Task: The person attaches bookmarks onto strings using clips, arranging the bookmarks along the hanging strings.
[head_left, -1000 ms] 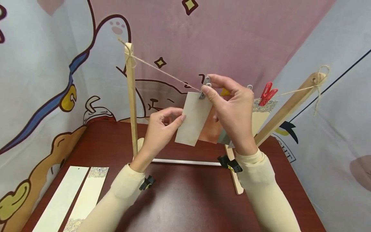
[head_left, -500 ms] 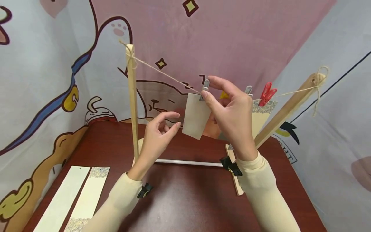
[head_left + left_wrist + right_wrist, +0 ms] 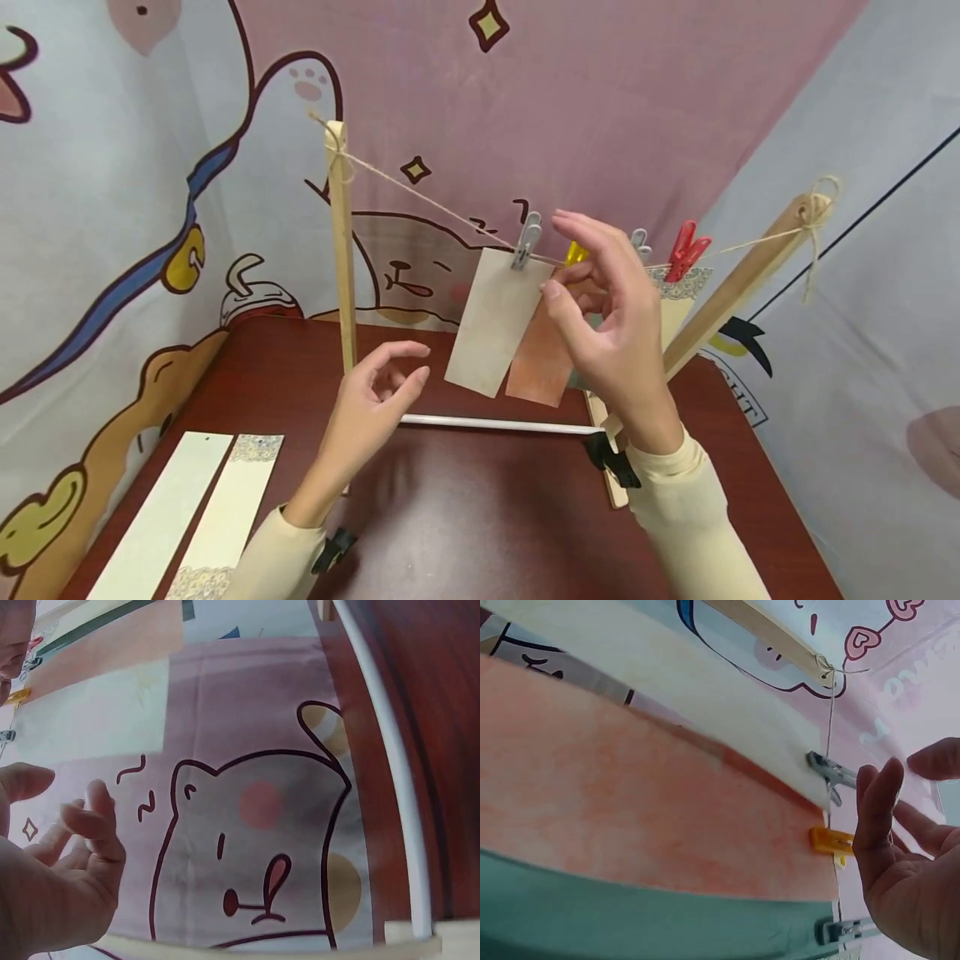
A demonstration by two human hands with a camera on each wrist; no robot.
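A pale cream card (image 3: 491, 321) hangs from the twine (image 3: 427, 198), held there by a grey clothespin (image 3: 527, 240). My right hand (image 3: 611, 325) hovers just right of that clothespin, fingers loosely bent and nothing between them. Lower down and to the left of the card, my left hand (image 3: 378, 400) is in the air with thumb and fingers apart. An orange card (image 3: 542, 358) hangs beside the cream one under a yellow clothespin (image 3: 831, 841). Behind the right hand is a green card (image 3: 652, 911) with another grey clothespin (image 3: 847, 930).
A red clothespin (image 3: 686, 252) holds a lace-patterned card (image 3: 678, 304) near the right wooden post (image 3: 750, 283). The left post (image 3: 341, 250) carries the twine's other end. A white rod (image 3: 487, 423) joins the bases. Two long strips, one plain (image 3: 168, 508), one lace-edged (image 3: 228, 508), lie on the table.
My left hand has let go of the cream card and moved down and left. My right hand has released the grey clothespin and drawn away to the right. The card now hangs freely.
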